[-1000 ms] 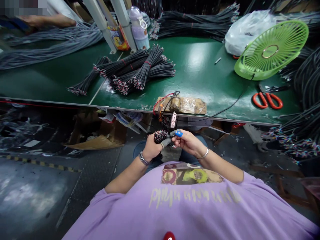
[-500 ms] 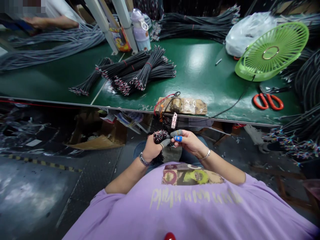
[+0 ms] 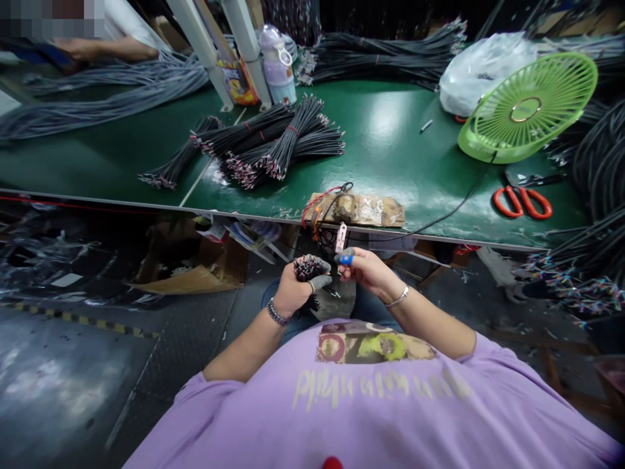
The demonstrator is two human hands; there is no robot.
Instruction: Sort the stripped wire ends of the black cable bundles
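Note:
My left hand (image 3: 294, 290) is wrapped round a bundle of black cables (image 3: 308, 266), its pinkish stripped wire ends facing up. The gloved left thumb lies across the bundle, and one cable end (image 3: 334, 293) sticks out below it. Just right of the bundle, apart from it, my right hand (image 3: 367, 270) is closed in a pinch, with blue tape round one finger. What sits between those fingertips is too small to make out. Close above them, a small pink-and-white device (image 3: 340, 238) hangs at the table edge below a taped wooden block (image 3: 374, 210).
On the green table (image 3: 405, 140) lie tied black cable bundles (image 3: 273, 140), orange-handled scissors (image 3: 522, 202), a green fan (image 3: 530, 111) and a plastic bag (image 3: 483, 71). A bottle (image 3: 278, 65) stands by the posts. Another person's arm (image 3: 112, 49) shows at the far left.
My hands have moved apart: the right has risen slightly towards the pink-and-white device, away from the bundle. My left hand still holds the cables, and one cable end now juts out.

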